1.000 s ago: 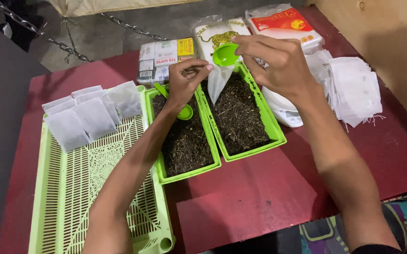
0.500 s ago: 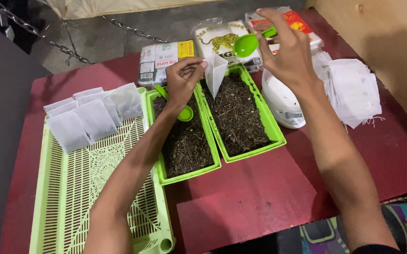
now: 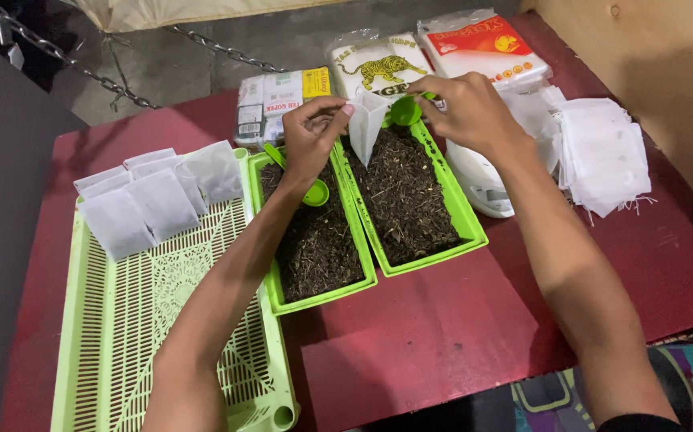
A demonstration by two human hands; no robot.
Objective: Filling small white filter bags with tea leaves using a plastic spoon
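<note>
Currently, nearest to you, the maroon counter (image 3: 474,328) shows a bare strip along its front edge, and the large slotted green tray (image 3: 162,336) at your left lies mostly open, with filled white sachets (image 3: 150,200) grouped at its far end. Beyond the strip, two narrow green trays of dark loose tea sit side by side, touching: the left tea tray (image 3: 314,256), with a spare green scoop (image 3: 313,190) resting in it, and the right tea tray (image 3: 414,200). Your left hand (image 3: 314,136) is closed in a pinch on the rim of an empty white filter bag (image 3: 365,128), holding it mouth-up over the far end of the right tea tray. Your right hand (image 3: 462,108) is closed around the handle of a green spoon (image 3: 404,110). Half a second ago that spoon was raised well clear, over the printed packets; it has now come down to the bag mouth, touching or just beside it, which suggests tea is being tipped in, though the spoon's load cannot be seen. A white scale (image 3: 486,180) and a loose pile of empty bags (image 3: 602,152) crowd the right side, so your right elbow has little room there. Farthest off, printed packets (image 3: 378,60) line the counter's rear edge.
</note>
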